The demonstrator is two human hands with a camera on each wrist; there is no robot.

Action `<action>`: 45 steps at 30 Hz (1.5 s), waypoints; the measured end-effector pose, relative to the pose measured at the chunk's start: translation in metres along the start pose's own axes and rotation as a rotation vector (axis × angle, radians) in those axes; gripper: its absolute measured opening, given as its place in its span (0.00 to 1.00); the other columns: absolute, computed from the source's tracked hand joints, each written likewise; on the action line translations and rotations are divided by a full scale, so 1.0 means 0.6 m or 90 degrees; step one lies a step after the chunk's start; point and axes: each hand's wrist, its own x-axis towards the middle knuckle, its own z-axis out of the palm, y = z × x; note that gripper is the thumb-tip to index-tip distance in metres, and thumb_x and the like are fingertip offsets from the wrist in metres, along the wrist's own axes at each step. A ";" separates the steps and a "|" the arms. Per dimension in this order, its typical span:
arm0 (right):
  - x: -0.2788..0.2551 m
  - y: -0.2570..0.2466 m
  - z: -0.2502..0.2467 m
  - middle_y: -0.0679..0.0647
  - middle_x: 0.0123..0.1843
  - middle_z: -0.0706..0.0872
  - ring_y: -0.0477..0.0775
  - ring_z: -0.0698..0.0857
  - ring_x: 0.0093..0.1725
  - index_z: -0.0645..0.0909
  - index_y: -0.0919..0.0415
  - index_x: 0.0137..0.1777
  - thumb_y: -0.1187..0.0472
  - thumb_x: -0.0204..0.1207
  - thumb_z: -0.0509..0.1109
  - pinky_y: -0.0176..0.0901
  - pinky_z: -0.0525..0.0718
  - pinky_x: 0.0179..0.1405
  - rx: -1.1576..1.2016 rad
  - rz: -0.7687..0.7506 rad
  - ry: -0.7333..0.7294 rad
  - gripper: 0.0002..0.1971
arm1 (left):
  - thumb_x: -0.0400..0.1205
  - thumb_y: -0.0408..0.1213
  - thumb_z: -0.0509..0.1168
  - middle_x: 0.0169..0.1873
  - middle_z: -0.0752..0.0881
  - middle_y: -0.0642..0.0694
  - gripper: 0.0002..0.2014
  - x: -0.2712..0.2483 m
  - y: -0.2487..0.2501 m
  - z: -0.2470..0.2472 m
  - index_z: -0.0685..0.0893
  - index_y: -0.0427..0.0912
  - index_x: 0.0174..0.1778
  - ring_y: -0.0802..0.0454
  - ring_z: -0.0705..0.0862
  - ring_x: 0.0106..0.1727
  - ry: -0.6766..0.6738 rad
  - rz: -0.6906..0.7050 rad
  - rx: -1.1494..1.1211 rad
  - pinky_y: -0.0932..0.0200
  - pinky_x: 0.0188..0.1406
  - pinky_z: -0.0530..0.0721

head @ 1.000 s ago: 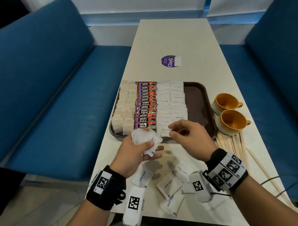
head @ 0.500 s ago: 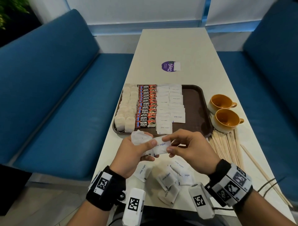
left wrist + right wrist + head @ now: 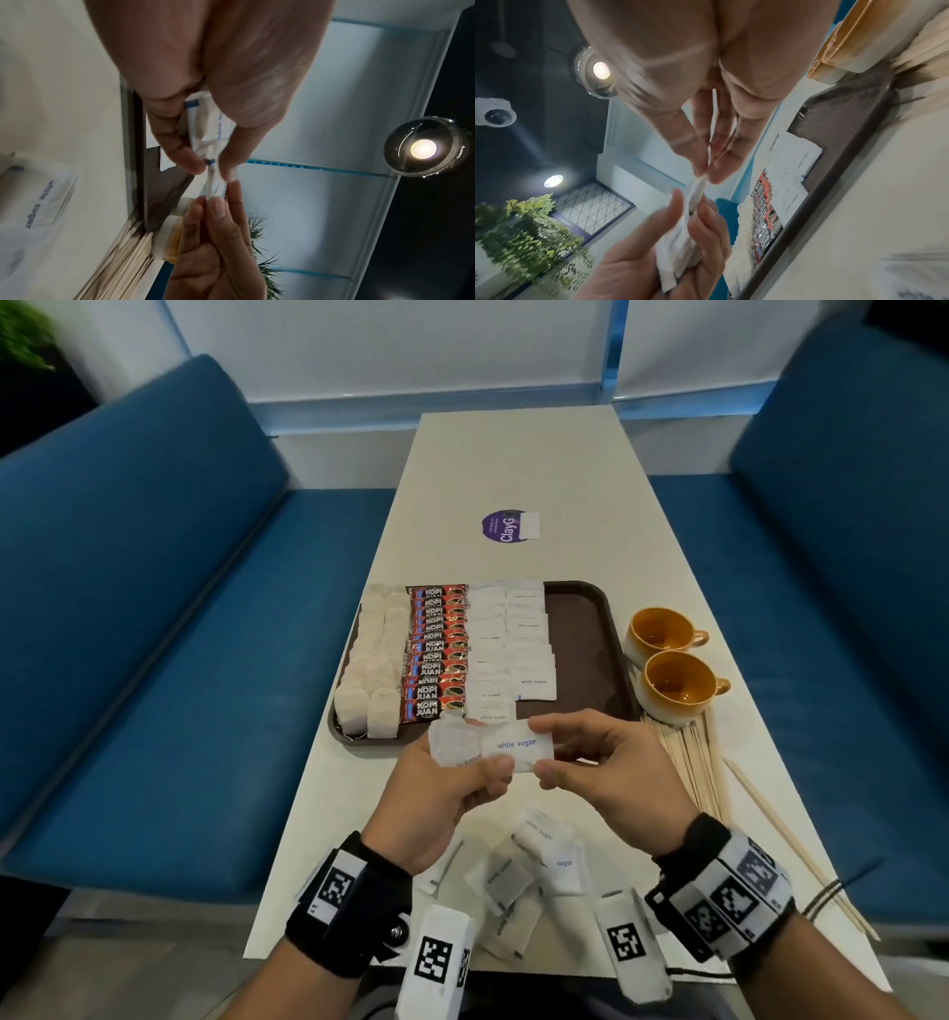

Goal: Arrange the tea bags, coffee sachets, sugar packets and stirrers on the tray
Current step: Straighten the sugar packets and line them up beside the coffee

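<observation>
Sugar packet pinched by both hands, just short of the tray's near edge.

Left hand (image 3: pixel 452 793) grips a small bunch of sugar packets (image 3: pixel 457 747); the top packet (image 3: pixel 516 746), printed "white sugar", juts rightward with its long axis running left to right. Right hand (image 3: pixel 601 762) pinches that packet's free right end between thumb and fingers (image 3: pixel 552 725), other fingers loosely curled. Tray (image 3: pixel 590 649) lies straight ahead, beyond the hands: tea bags (image 3: pixel 372 670), coffee sachets (image 3: pixel 436 649), two sugar columns (image 3: pixel 513 649), the right one shorter at the near end. Judgement: right hand is nearer that gap. More loose packets (image 3: pixel 534 870) on the bench (image 3: pixel 513 469); stirrers (image 3: pixel 693 762) right of the tray, still unplaced.
</observation>
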 end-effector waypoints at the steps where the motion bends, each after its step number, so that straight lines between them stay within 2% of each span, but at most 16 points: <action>1: 0.001 0.001 -0.002 0.54 0.47 0.94 0.56 0.93 0.45 0.91 0.54 0.59 0.68 0.71 0.84 0.47 0.93 0.49 0.003 0.006 0.015 0.17 | 0.69 0.25 0.82 0.59 0.91 0.34 0.31 0.004 -0.005 0.001 0.82 0.31 0.69 0.44 0.91 0.52 -0.011 0.003 0.009 0.56 0.44 0.89; 3: 0.001 0.000 -0.004 0.53 0.47 0.95 0.56 0.93 0.46 0.91 0.54 0.57 0.66 0.69 0.85 0.48 0.93 0.50 0.016 0.006 0.033 0.17 | 0.67 0.23 0.81 0.61 0.91 0.33 0.33 0.011 -0.011 0.003 0.82 0.31 0.70 0.42 0.91 0.58 -0.017 0.008 0.016 0.55 0.47 0.89; 5: 0.001 -0.001 -0.005 0.53 0.47 0.94 0.56 0.94 0.45 0.90 0.56 0.55 0.67 0.67 0.86 0.46 0.93 0.48 0.030 0.007 0.037 0.17 | 0.67 0.25 0.80 0.61 0.90 0.32 0.32 0.016 -0.015 0.008 0.82 0.31 0.69 0.40 0.91 0.58 -0.018 0.013 0.014 0.54 0.48 0.89; 7: 0.002 0.002 -0.008 0.51 0.47 0.95 0.53 0.94 0.45 0.90 0.57 0.53 0.69 0.67 0.86 0.42 0.92 0.47 0.026 0.007 0.035 0.16 | 0.67 0.26 0.81 0.58 0.91 0.32 0.30 0.017 -0.018 0.012 0.84 0.31 0.67 0.42 0.91 0.53 -0.007 0.015 0.005 0.55 0.46 0.89; 10: 0.002 0.010 -0.010 0.48 0.46 0.95 0.48 0.93 0.47 0.91 0.58 0.51 0.71 0.66 0.86 0.37 0.91 0.46 0.019 -0.004 0.034 0.16 | 0.68 0.27 0.83 0.49 0.92 0.34 0.26 0.011 -0.018 0.013 0.86 0.28 0.63 0.45 0.89 0.42 0.021 0.025 0.012 0.57 0.40 0.88; 13: 0.001 0.020 -0.007 0.51 0.43 0.95 0.52 0.94 0.43 0.92 0.58 0.50 0.70 0.67 0.86 0.40 0.92 0.45 0.032 -0.003 0.045 0.13 | 0.69 0.28 0.79 0.46 0.92 0.34 0.24 0.003 -0.016 0.010 0.86 0.25 0.61 0.46 0.88 0.39 0.026 0.035 0.026 0.58 0.39 0.88; 18: -0.004 0.029 -0.001 0.54 0.40 0.94 0.55 0.93 0.37 0.94 0.54 0.50 0.66 0.71 0.84 0.46 0.93 0.46 0.010 -0.010 0.056 0.10 | 0.74 0.17 0.76 0.42 0.90 0.34 0.21 -0.006 -0.011 -0.007 0.81 0.20 0.63 0.46 0.88 0.38 0.032 0.025 0.055 0.58 0.38 0.88; 19: -0.005 0.028 0.000 0.54 0.40 0.94 0.56 0.93 0.37 0.94 0.53 0.51 0.66 0.71 0.84 0.47 0.93 0.46 0.006 -0.009 0.046 0.10 | 0.73 0.18 0.77 0.42 0.90 0.35 0.22 -0.006 -0.009 -0.009 0.81 0.21 0.62 0.46 0.88 0.39 0.034 0.028 0.059 0.57 0.37 0.87; 22: -0.009 0.022 0.005 0.53 0.42 0.94 0.58 0.93 0.40 0.94 0.53 0.52 0.68 0.71 0.83 0.48 0.93 0.47 0.007 -0.011 0.010 0.12 | 0.71 0.30 0.79 0.46 0.91 0.38 0.20 -0.005 -0.002 -0.011 0.86 0.30 0.58 0.46 0.85 0.41 0.062 0.041 0.058 0.56 0.33 0.83; 24: -0.012 0.015 0.007 0.53 0.43 0.93 0.58 0.92 0.40 0.94 0.54 0.52 0.68 0.71 0.83 0.46 0.93 0.46 0.008 -0.023 -0.004 0.13 | 0.75 0.28 0.79 0.47 0.90 0.36 0.19 -0.006 0.001 -0.010 0.85 0.27 0.59 0.44 0.81 0.40 0.093 0.054 0.039 0.57 0.30 0.79; 27: -0.014 0.008 0.008 0.50 0.45 0.93 0.57 0.92 0.42 0.94 0.54 0.53 0.68 0.70 0.84 0.43 0.92 0.45 -0.004 -0.032 -0.003 0.14 | 0.79 0.24 0.75 0.47 0.89 0.34 0.16 -0.007 0.004 -0.010 0.84 0.24 0.61 0.43 0.80 0.39 0.109 0.064 0.019 0.57 0.28 0.78; 32: -0.014 0.004 0.003 0.49 0.48 0.94 0.58 0.92 0.43 0.93 0.56 0.55 0.69 0.69 0.83 0.39 0.91 0.44 -0.008 -0.025 0.009 0.15 | 0.81 0.24 0.72 0.39 0.87 0.38 0.07 -0.008 0.011 -0.009 0.86 0.31 0.54 0.46 0.84 0.33 0.109 0.036 0.006 0.58 0.28 0.80; 37: 0.006 0.002 -0.014 0.49 0.45 0.94 0.54 0.93 0.41 0.92 0.54 0.57 0.67 0.71 0.83 0.35 0.90 0.43 -0.042 0.022 0.025 0.15 | 0.84 0.30 0.71 0.42 0.90 0.38 0.06 0.003 0.006 -0.019 0.87 0.34 0.54 0.45 0.88 0.37 0.116 -0.015 -0.027 0.57 0.35 0.88; 40: 0.044 0.013 -0.030 0.50 0.44 0.94 0.52 0.93 0.43 0.91 0.54 0.57 0.68 0.71 0.83 0.36 0.91 0.44 -0.042 0.066 0.071 0.16 | 0.85 0.24 0.66 0.46 0.90 0.34 0.07 0.010 0.000 -0.032 0.85 0.29 0.57 0.38 0.90 0.42 0.120 -0.047 -0.059 0.55 0.40 0.91; 43: 0.088 0.025 -0.035 0.61 0.51 0.94 0.59 0.94 0.50 0.92 0.59 0.58 0.73 0.70 0.82 0.48 0.94 0.51 0.048 0.116 0.100 0.17 | 0.84 0.16 0.57 0.51 0.89 0.28 0.12 0.015 -0.004 -0.040 0.83 0.25 0.59 0.31 0.91 0.46 0.115 -0.072 -0.080 0.51 0.42 0.93; 45: 0.121 0.031 -0.035 0.61 0.54 0.93 0.57 0.94 0.51 0.91 0.59 0.59 0.73 0.71 0.82 0.45 0.93 0.48 0.047 0.133 0.109 0.17 | 0.83 0.15 0.55 0.52 0.89 0.25 0.15 0.019 -0.005 -0.043 0.82 0.23 0.61 0.28 0.91 0.49 0.111 -0.084 -0.072 0.49 0.44 0.93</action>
